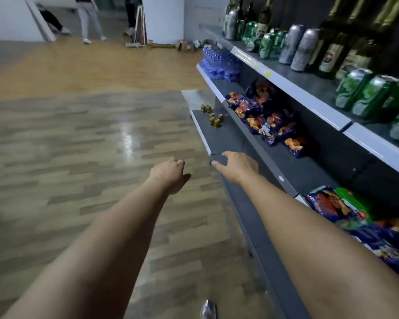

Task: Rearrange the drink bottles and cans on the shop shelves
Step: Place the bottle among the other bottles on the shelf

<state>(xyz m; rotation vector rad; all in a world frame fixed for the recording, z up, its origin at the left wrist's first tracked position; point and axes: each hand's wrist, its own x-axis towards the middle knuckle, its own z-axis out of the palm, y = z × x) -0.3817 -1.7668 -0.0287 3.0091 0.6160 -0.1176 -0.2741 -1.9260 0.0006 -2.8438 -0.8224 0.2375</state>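
Both grips hold nothing: the left hand (171, 172) hangs over the floor with fingers loosely curled, and the right hand (236, 168) is spread open above the lowest shelf (230, 137). Farther along that shelf stand small gold cans (213, 116). On the top shelf (309, 97) above stand green cans (364, 93), silver cans (300, 48) and dark bottles (332, 54).

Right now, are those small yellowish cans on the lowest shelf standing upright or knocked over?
Upright. The small cans stand on their bases on the dark lowest shelf, in a loose cluster, with none lying on its side.
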